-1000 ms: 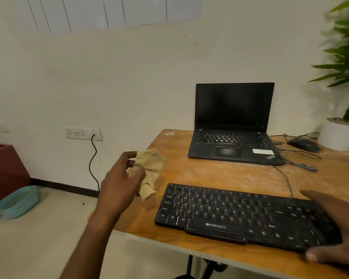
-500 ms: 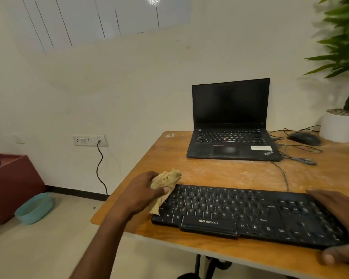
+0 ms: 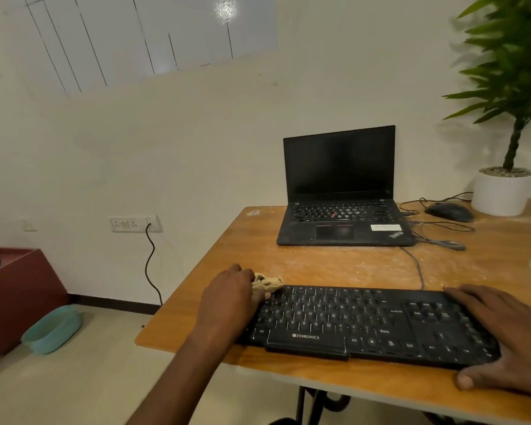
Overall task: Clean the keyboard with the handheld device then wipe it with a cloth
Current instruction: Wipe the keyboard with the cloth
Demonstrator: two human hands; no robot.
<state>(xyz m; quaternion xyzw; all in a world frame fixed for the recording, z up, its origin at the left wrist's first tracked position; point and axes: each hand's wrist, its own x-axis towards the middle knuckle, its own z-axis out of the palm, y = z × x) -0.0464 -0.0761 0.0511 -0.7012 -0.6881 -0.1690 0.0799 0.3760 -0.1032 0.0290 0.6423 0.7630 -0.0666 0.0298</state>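
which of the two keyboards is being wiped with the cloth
The separate black keyboard nearest the person; the left hand presses the cloth on it. The laptop sits untouched.

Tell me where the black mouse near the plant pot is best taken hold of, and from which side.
Grip the mouse over its rounded back, coming from above with the right hand, which is nearer. It lies flat on the table and its cable leaves towards the laptop, so the sides stay free.

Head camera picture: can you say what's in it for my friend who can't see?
A person's left hand presses a crumpled tan cloth onto the left end of a black keyboard, while the right hand lies flat on its right end. Farther back on the wooden table stand an open laptop, a mouse and a potted plant.
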